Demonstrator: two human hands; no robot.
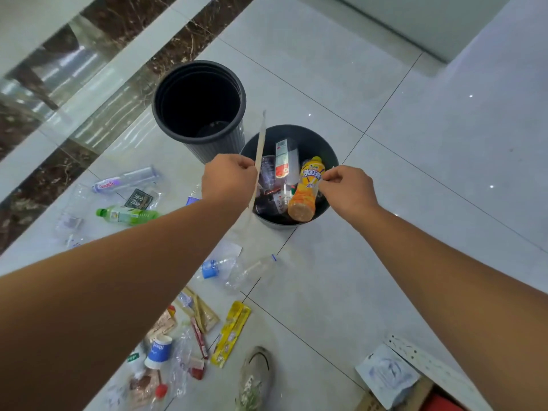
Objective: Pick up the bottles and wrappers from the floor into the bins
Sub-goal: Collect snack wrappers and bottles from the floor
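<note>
Bottles (305, 191) fill the near bin (314, 137), with the tall bin (213, 149) at its eleven o'clock dark inside, while my left hand (228, 179) pinches a long wrapper (260, 140) and my right hand (347, 188) has its fingers curled, though I cannot tell on what.

Even, cool indoor light falls on the pale tiled floor (385, 129); small specular glints dot its right side and shadows are faint and soft. The polished strip (59, 75) at upper left carries streaked reflections, and the inside of the taller bin (213, 149) reads near black. Wide-angle distortion bends the tile joints toward the edges, and the litter (166, 351) at lower left looks slightly soft, perhaps from motion blur.
</note>
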